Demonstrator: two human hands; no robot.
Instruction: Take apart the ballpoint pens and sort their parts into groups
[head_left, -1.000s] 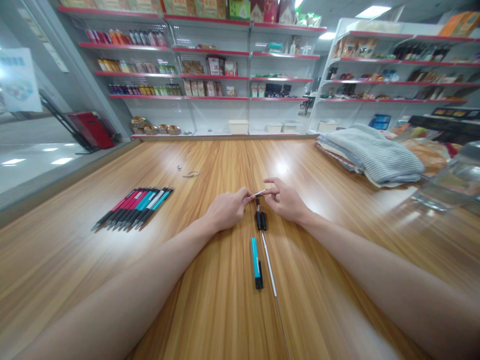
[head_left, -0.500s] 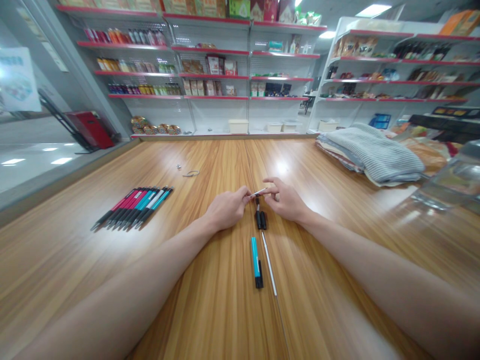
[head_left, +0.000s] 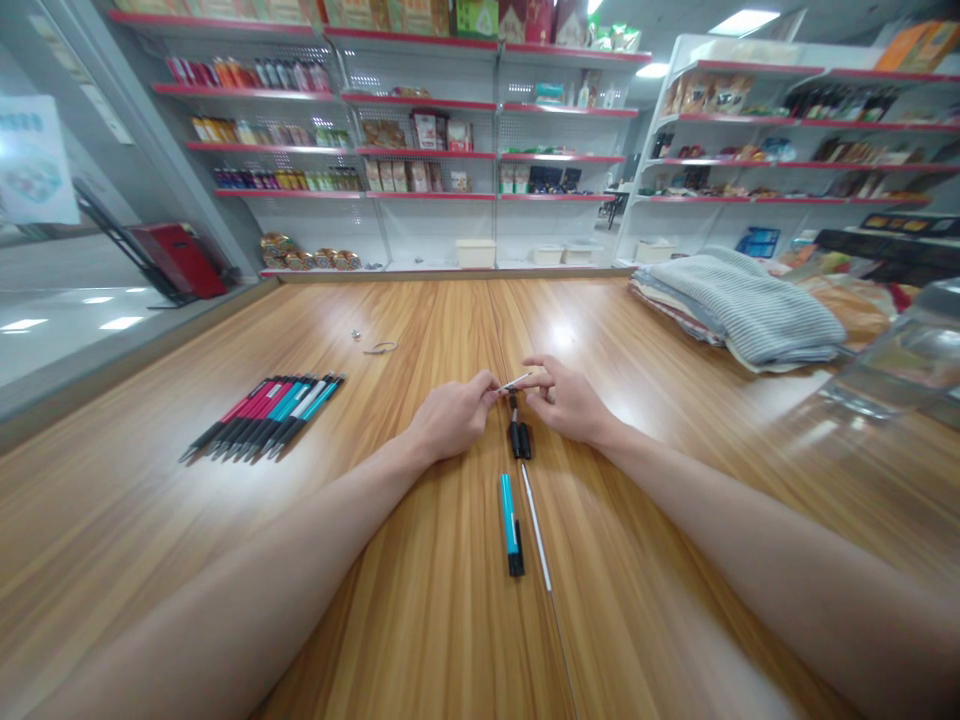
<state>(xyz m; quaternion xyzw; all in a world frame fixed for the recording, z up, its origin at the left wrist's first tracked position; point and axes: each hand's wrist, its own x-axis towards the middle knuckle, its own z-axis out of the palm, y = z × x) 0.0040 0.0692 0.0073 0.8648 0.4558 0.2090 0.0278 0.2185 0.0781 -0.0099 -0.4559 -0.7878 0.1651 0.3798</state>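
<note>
My left hand (head_left: 454, 418) and my right hand (head_left: 564, 400) meet above the middle of the wooden table (head_left: 420, 330). Their fingertips pinch opposite ends of a small white pen part (head_left: 514, 383). Just below it lie black pen pieces (head_left: 520, 438). Nearer me are a teal-and-black pen barrel (head_left: 511, 525) and a thin white refill (head_left: 535, 525), side by side. Left of my left hand, several pink, teal and black pens (head_left: 262, 418) lie in a fanned row. Farther up are a tiny metal piece (head_left: 356, 335) and a thin wire loop (head_left: 381, 347).
A folded grey striped cloth (head_left: 742, 310) and a clear plastic container (head_left: 896, 365) stand at the table's right. Red-edged store shelves (head_left: 405, 195) with packaged goods line the back. The table's left edge runs beside a glossy floor.
The whole view has shifted very slightly. My hands and the white part between them stay almost where they were.
</note>
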